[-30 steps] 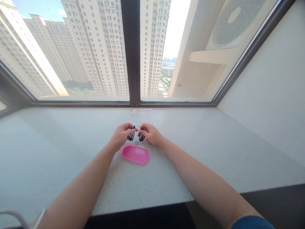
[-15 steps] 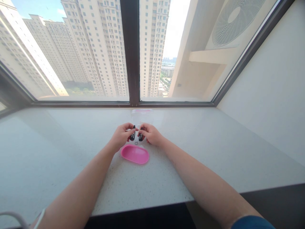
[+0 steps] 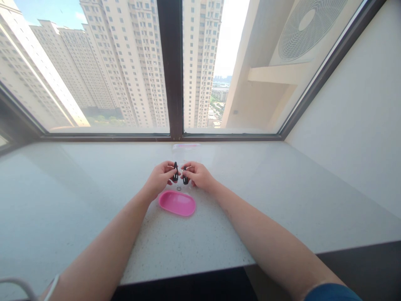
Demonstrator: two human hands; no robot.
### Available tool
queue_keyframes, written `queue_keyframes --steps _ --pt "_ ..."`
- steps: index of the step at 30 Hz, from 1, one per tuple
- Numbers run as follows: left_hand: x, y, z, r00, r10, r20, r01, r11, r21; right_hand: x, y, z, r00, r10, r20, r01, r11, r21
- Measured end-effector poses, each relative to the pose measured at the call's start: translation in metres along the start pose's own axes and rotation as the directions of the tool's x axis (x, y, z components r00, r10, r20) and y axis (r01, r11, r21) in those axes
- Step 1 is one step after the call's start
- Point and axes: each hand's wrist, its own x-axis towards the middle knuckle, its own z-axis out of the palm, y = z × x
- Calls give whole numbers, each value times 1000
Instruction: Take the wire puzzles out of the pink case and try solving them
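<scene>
Between its thumb and fingers my left hand [image 3: 162,175] pinches a black snap hair clip [image 3: 176,172], held upright. A second black hair clip [image 3: 185,175] is pinched in my right hand [image 3: 199,175], a small gap away from the first. Just below the clips, a small dark ring [image 3: 178,188] lies on the white speckled counter [image 3: 188,246]. Nearer to me sits an oval pink tray [image 3: 177,203], hollow side up, with nothing visible inside. A clear plastic piece [image 3: 186,147] with a pink strip rests behind my hands, partly hidden by them.
A dark-framed window [image 3: 177,137] stands along the counter's back edge. At the right rises a white wall [image 3: 354,125]. The counter's front edge runs below my forearms, and a pale curved cable or band [image 3: 19,284] shows at the lower left.
The left clip has been raised slightly and turned more upright. In my right hand the other clip has tilted a little. The tray and ring stay put.
</scene>
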Motion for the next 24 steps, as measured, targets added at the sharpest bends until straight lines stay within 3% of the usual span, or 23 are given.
queue_keyframes --steps 24 --pt "0 -3 -2 998 51 -35 -49 997 65 -2 -2 -1 999 39 14 -39 999 -14"
